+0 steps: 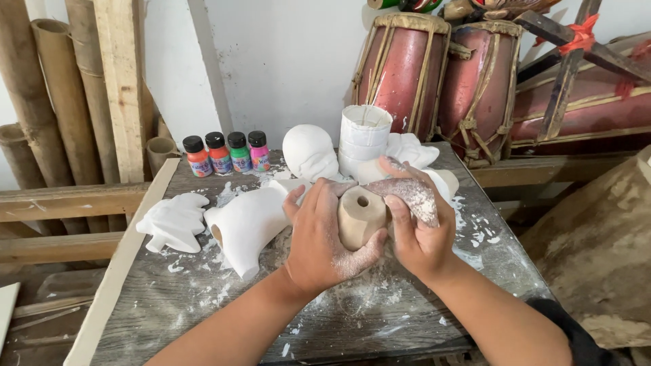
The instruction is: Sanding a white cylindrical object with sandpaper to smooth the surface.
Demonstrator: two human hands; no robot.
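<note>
My left hand grips a tan, rounded mould piece with a small hole in its end, holding it just above the table. My right hand closes on its right side and presses a dusty scrap of sandpaper against it. Both hands are coated with white powder. A white plaster torso piece lies just left of my left hand.
The grey wooden table is strewn with white dust and chips. A white leaf-shaped cast lies at the left, several small paint bottles stand at the back, with a white plaster head and taped white cylinder. Red drums stand behind.
</note>
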